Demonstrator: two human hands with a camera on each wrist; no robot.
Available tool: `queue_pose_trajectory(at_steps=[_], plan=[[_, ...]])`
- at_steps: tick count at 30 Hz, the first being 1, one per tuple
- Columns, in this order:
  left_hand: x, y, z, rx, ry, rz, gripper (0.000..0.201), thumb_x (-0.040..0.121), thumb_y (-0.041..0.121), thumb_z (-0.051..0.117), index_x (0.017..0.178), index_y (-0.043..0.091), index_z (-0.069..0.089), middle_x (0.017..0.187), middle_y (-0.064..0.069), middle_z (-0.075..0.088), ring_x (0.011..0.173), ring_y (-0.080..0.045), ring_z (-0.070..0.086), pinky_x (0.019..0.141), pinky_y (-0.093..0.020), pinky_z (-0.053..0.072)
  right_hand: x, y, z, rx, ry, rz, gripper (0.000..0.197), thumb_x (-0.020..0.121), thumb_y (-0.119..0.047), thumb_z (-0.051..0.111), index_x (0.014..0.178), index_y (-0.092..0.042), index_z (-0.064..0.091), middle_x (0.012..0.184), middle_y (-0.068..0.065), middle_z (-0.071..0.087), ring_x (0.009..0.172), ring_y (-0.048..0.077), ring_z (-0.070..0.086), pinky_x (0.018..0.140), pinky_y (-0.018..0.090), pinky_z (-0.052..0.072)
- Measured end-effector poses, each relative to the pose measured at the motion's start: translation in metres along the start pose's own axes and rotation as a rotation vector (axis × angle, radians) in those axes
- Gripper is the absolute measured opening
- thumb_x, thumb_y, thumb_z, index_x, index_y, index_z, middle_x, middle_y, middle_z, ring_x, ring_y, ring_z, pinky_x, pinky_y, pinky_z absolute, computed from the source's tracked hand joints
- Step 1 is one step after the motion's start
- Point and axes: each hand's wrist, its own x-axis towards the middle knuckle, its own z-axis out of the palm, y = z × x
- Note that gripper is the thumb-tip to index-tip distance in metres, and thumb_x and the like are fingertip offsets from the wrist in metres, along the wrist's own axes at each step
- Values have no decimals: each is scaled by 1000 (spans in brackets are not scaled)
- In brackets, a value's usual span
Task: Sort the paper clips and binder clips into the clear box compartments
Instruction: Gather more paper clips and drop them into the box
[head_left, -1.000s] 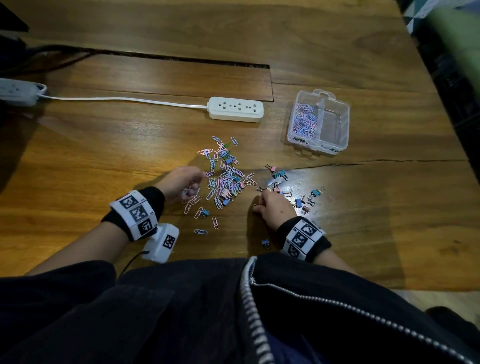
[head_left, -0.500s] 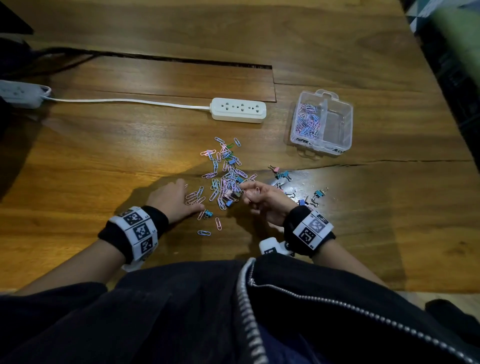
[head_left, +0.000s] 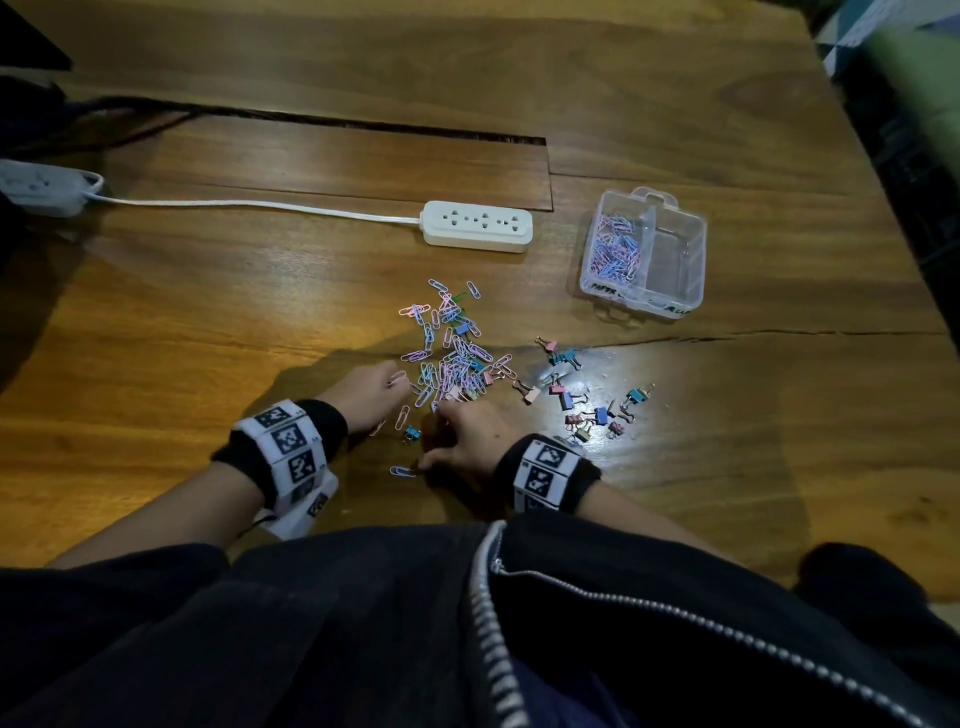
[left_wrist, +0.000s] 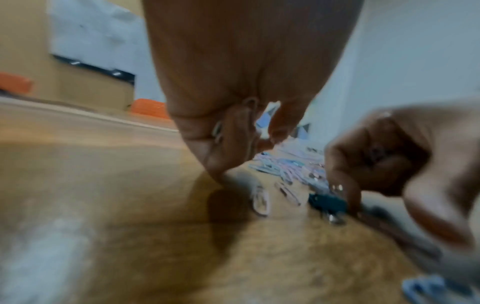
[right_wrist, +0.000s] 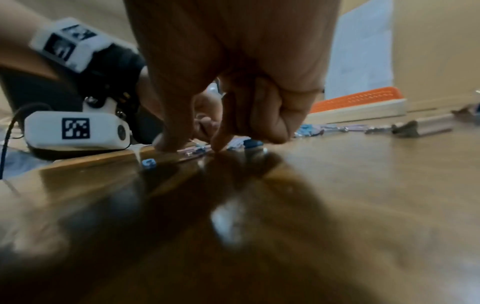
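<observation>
On the wooden table (head_left: 208, 322), the clear box (head_left: 644, 254) sat well beyond the paper clips (head_left: 447, 358). Left hand (head_left: 371, 392) clutched clips, seen only in its wrist view; right hand (head_left: 467, 441) pressed curled fingertips (right_wrist: 218, 147) down, its grasp unclear.

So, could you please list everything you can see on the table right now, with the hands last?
clear box: one, two compartments, far right; left one holds paper clips, right one looks empty
paper clips: many, pink, blue and green, loose pile mid-table
binder clips: several, mixed colours, right of the pile
power strip: one, white, behind the pile
table: one, brown wood
left hand: holding paper clips
right hand: fingers down among the clips
</observation>
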Motion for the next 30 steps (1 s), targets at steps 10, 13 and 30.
queue_pose_trajectory(at_steps=[10,13,30], plan=[[-10,4,-3,-1281,-218,-48,10,65,18,34,62,11,40,48,2,49,35,-8,36,33,-10,23,3,-1,-3,-98,-109,-77,26,87,-15,57,110,-3,54,113,14,55,104,25,53,89,29,44],[-9,2,-2,-1152,-161,-88,27,89,18,31,66,14,46,53,4,49,35,-6,37,33,-13,23,-3,6,-8,168,-40,-33,5,88,-12,56,84,-15,55,94,3,52,91,16,49,82,26,40],[-26,-13,14,253,74,-72,14,89,32,55,86,18,50,88,-1,55,84,-17,50,79,-30,45,-9,-6,1,380,-82,3,18,79,-25,69,72,-17,54,77,-1,56,73,12,51,69,25,41]])
